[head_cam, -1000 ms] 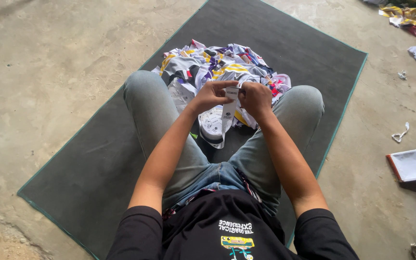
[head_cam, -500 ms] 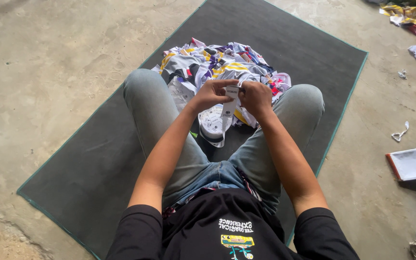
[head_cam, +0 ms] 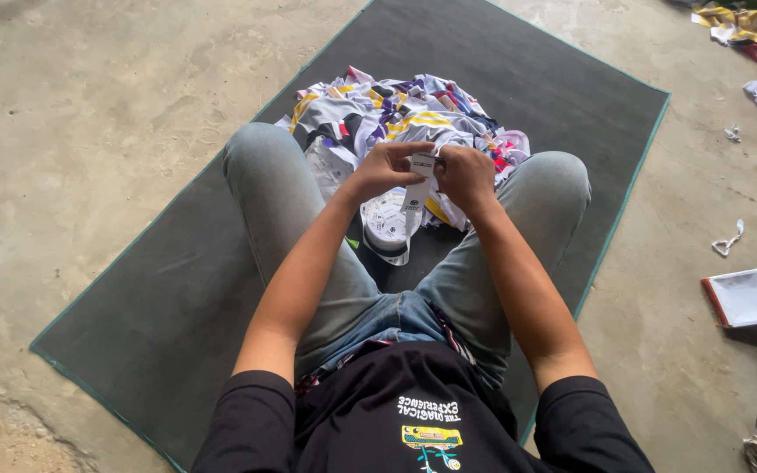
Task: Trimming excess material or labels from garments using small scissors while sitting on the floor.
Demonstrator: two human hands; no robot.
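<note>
Seated on a dark floor mat (head_cam: pixel 177 289), you pinch a small white paper tag (head_cam: pixel 420 175) between your left hand (head_cam: pixel 383 168) and right hand (head_cam: pixel 466 175), above a heap of printed garments (head_cam: pixel 396 118). Keep both grips close together, so the tag stays taut and flat.

Soft, even daylight, faint shadows, sharp focus throughout, slight wide-angle stretch at the edges.

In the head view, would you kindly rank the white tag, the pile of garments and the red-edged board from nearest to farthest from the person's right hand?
1. White tag: pinched at the right hand.
2. Pile of garments: on the mat just beyond the hands.
3. Red-edged board: on the concrete, far right.
</note>
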